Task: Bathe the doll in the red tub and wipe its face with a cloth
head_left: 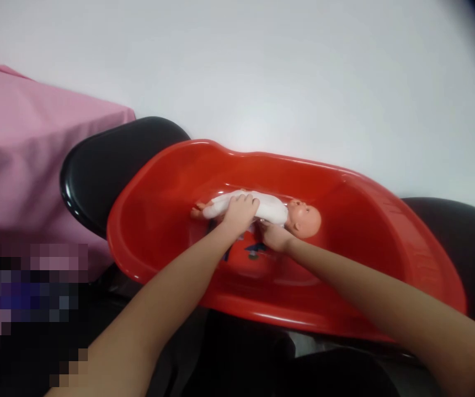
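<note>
Your left hand (241, 212) lies palm down over the middle of one small plastic baby doll in a white cloth suit (262, 208), its fingers curled over the far side of the body so that it grips the torso. Your right hand (276, 237) sits just beside it, tucked against the near side of the doll below the shoulder; its fingers are hidden under the doll, so whether they are closed or loose cannot be told. Both of your bare forearms reach in over the near rim.

The doll lies on its back along the bottom of one long red plastic baby bathtub (386, 220), bald head toward your right and feet toward your left. A small dark printed mark shows on the tub floor just under your hands.

The tub rests across two glossy black rounded seats: one black seat (96, 171) under its left end, a second black seat (464, 242) under its right end. To the left stands one surface draped in a pink cloth (34, 154), near the left seat. Behind everything is a plain white wall (282, 66).
</note>
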Available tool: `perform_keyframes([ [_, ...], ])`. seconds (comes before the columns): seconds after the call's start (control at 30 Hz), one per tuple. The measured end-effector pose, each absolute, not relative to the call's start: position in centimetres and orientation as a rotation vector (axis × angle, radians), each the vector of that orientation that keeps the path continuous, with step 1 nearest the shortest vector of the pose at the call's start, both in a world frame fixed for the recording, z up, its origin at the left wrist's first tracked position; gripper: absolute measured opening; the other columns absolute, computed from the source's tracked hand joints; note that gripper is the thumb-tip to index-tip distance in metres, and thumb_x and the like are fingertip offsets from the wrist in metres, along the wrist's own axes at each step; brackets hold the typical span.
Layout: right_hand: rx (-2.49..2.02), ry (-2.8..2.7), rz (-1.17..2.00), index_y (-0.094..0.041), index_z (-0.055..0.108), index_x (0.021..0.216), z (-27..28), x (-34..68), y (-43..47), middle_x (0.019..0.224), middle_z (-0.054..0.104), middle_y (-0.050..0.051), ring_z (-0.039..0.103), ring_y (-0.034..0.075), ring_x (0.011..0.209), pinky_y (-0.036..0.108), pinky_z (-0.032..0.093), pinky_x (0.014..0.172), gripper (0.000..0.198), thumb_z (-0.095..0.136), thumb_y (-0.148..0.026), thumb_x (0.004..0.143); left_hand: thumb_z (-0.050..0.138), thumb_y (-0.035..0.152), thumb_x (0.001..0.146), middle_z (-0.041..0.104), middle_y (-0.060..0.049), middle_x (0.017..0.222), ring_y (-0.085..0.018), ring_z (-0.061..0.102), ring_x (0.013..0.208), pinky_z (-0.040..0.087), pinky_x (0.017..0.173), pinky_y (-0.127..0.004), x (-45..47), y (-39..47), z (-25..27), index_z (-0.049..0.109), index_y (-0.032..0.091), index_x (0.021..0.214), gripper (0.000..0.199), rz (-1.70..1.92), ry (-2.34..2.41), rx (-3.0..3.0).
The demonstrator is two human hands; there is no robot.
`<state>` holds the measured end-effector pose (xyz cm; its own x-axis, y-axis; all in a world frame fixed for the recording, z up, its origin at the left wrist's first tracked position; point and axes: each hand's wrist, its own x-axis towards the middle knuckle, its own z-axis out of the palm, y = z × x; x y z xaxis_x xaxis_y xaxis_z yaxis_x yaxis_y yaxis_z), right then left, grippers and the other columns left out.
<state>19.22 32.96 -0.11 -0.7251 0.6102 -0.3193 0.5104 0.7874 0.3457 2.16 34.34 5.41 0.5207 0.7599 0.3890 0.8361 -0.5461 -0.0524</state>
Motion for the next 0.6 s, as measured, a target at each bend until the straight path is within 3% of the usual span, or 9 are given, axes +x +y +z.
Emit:
perform_keyframes([
  [0.13,0.859,2.408,0.425,-0.018,0.076,0.084,0.4,23.9,30.5,0.093,0.073,0.01,0.053,0.03,0.117,0.049,0.019,0.113,0.036,0.049,0.002,0.07,0.049,0.012,0.085,0.059,-0.012,0.104,-0.028,0.054,0.096,0.04,0.08,-0.042,2.2,33.9,5.5,0.055,0.014,0.108,0.023,-0.46,-1.349,-2.543],
  [0.3,0.833,2.404,0.431,-0.016,0.075,0.073,2.5,24.4,28.4,0.077,0.071,0.012,0.059,0.033,0.101,0.057,0.026,0.103,0.027,0.051,-0.003,0.076,0.048,0.011,0.084,0.059,-0.012,0.103,-0.029,0.054,0.095,0.04,0.078,-0.042,2.2,34.1,5.2,0.056,0.014,0.105,0.023,-0.463,-1.325,-2.533],
  [0.4,0.529,2.589,0.363,-0.012,0.074,0.085,3.6,21.1,27.8,0.085,0.07,0.014,0.059,0.027,0.095,0.049,0.035,0.096,0.028,0.046,-0.01,0.086,0.049,0.012,0.084,0.06,-0.012,0.103,-0.029,0.054,0.094,0.041,0.078,-0.042,2.3,34.3,5.0,0.057,0.013,0.104,0.022,-0.483,-1.32,-2.539],
  [0.5,0.21,2.801,0.295,-0.011,0.07,0.094,3.1,16.9,28.4,0.097,0.069,0.014,0.055,0.023,0.103,0.042,0.038,0.095,0.03,0.041,-0.013,0.091,0.049,0.013,0.084,0.06,-0.012,0.102,-0.029,0.054,0.094,0.041,0.077,-0.042,2.4,34.2,4.9,0.057,0.013,0.104,0.021,-0.492,-1.342,-2.549],
  [0.6,0.313,2.854,0.208,-0.008,0.068,0.103,1.5,13.9,30.3,0.112,0.066,0.015,0.049,0.024,0.118,0.039,0.034,0.103,0.03,0.041,-0.008,0.089,0.045,0.011,0.086,0.058,-0.013,0.106,-0.029,0.053,0.098,0.041,0.079,-0.042,2.5,33.9,5.3,0.056,0.014,0.108,0.025,-0.431,-1.396,-2.61],
])
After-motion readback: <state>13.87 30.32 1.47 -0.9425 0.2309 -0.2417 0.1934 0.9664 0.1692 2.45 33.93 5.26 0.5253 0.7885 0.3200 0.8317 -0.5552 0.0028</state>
